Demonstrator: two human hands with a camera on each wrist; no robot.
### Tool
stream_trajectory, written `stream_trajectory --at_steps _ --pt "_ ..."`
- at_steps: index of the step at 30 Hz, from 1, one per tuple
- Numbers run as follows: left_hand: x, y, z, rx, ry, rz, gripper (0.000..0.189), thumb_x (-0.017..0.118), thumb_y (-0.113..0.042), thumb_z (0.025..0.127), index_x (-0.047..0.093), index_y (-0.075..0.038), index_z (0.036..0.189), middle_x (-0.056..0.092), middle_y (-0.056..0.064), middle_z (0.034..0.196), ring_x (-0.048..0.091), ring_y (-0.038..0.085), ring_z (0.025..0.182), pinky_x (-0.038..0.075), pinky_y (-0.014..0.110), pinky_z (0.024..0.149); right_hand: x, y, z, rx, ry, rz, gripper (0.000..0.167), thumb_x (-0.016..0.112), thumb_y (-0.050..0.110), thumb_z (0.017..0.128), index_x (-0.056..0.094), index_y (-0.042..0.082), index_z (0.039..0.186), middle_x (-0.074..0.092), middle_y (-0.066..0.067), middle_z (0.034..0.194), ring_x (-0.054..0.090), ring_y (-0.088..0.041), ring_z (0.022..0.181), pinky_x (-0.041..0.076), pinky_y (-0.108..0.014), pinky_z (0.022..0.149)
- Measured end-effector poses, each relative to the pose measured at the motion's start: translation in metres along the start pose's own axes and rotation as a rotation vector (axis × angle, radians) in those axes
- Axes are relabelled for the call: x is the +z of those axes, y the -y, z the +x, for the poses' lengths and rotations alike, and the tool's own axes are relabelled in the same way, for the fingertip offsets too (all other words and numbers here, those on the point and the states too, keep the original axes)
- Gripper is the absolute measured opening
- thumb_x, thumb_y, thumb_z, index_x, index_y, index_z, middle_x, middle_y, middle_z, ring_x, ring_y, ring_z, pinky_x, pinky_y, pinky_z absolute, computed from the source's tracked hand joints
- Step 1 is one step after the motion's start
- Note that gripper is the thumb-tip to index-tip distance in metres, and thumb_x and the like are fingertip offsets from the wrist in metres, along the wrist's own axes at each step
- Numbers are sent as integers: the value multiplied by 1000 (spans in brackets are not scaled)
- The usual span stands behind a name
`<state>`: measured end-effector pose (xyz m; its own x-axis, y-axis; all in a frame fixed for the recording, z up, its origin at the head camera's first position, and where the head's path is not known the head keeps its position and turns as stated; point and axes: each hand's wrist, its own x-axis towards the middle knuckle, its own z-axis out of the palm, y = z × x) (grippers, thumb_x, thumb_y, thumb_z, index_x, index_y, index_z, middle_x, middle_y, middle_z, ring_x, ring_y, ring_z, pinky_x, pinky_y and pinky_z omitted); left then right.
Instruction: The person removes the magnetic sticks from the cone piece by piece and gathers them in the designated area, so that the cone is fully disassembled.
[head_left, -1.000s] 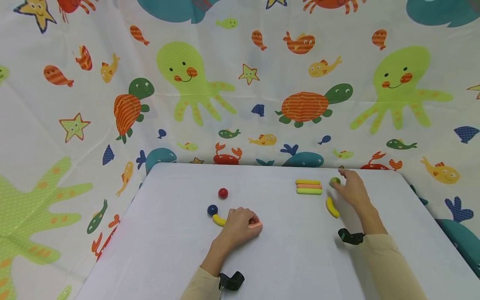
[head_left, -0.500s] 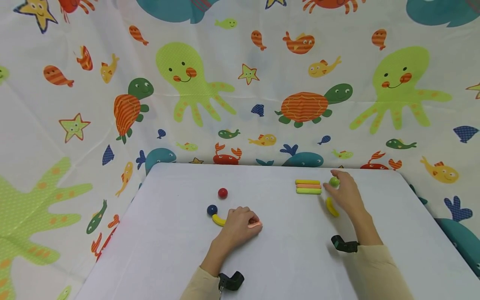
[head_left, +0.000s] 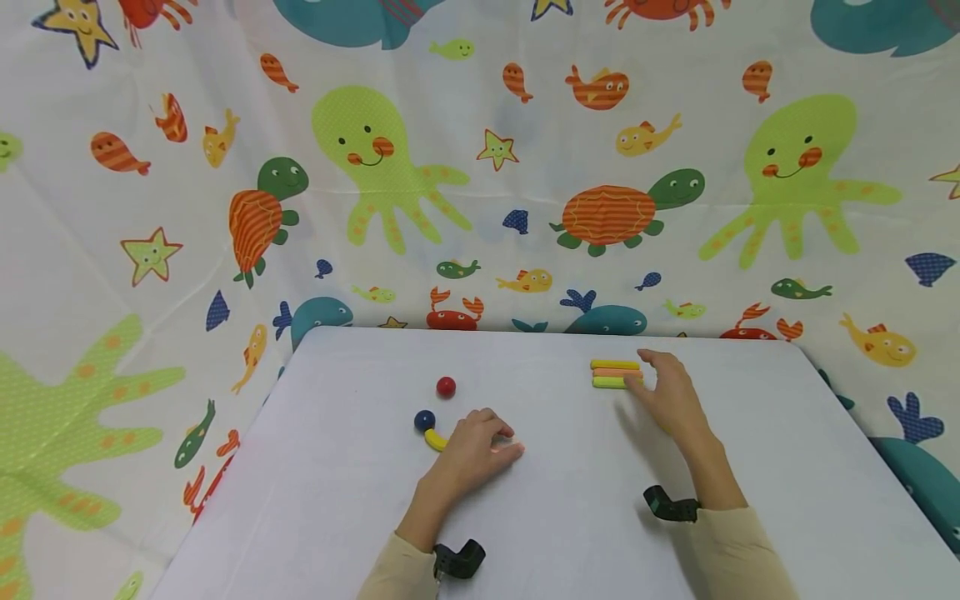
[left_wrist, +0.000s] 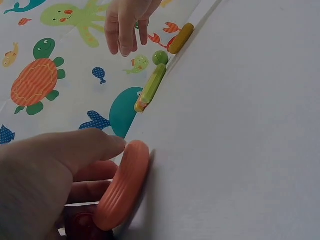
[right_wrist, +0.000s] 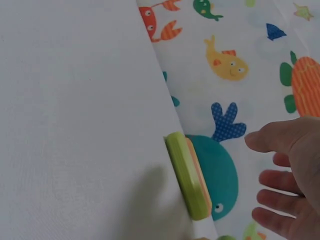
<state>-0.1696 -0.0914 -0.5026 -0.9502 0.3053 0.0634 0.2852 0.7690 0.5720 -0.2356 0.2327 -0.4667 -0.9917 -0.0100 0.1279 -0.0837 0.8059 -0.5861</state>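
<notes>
My left hand [head_left: 472, 454] is low over the table, thumb and fingers parted around a ridged, curved orange piece [left_wrist: 125, 185]. In the left wrist view the thumb tip lies close to its upper end; whether it touches I cannot tell. Beside the hand are a curved yellow piece [head_left: 435, 440], a blue ball [head_left: 424, 420] and a red ball [head_left: 446, 387]. My right hand [head_left: 671, 396], fingers spread and holding nothing, hovers at the right end of a row of yellow [head_left: 615, 364], orange [head_left: 617, 372] and green [head_left: 609, 382] sticks.
A green ball [left_wrist: 160, 57] and another curved yellow piece [left_wrist: 181, 38], hidden by my right hand and arm in the head view, lie right of the sticks. A cloth with sea animals [head_left: 480, 192] hangs behind the white table [head_left: 330, 500].
My right hand has moved left from the green ball to the sticks. The left hand's thumb and fingers have loosened and spread from the curved orange piece.
</notes>
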Motion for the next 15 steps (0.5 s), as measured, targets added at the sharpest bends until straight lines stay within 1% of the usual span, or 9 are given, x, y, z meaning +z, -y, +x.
stream_trajectory --at_steps 2,4,8,11,15 --pt "-4 1 -1 -15 7 -28 34 69 -44 91 74 -16 109 65 -3 108 56 14 104 50 38 91 2 2 -1 -7 11 6 58 63 23 97 44 -1 146 46 -26 145 41 -44 135 37 -62 111" --pt "-9 2 -1 -21 10 -46 36 69 -43 91 74 -14 111 65 -3 108 57 13 101 52 36 89 4 3 -2 -18 18 11 58 63 22 96 45 -2 145 46 -26 146 41 -44 136 36 -62 111" --pt "-19 5 -2 -19 37 -54 36 70 -39 90 73 -14 115 64 -2 110 55 12 94 52 30 83 7 7 -5 -44 16 18 58 64 23 96 46 -2 144 47 -26 145 41 -44 137 36 -62 112" --pt "-26 10 -3 -14 81 -36 38 74 -33 87 71 -14 119 63 0 115 54 12 99 53 30 84 9 10 -7 -57 13 31 57 64 23 96 46 -2 144 49 -25 145 43 -42 136 36 -60 112" --pt "-32 15 -5 -8 135 0 41 76 -19 85 69 -13 125 62 2 119 54 16 106 53 36 91 13 15 -11 -64 19 48 56 65 22 95 47 -1 143 50 -23 143 45 -41 134 38 -59 112"
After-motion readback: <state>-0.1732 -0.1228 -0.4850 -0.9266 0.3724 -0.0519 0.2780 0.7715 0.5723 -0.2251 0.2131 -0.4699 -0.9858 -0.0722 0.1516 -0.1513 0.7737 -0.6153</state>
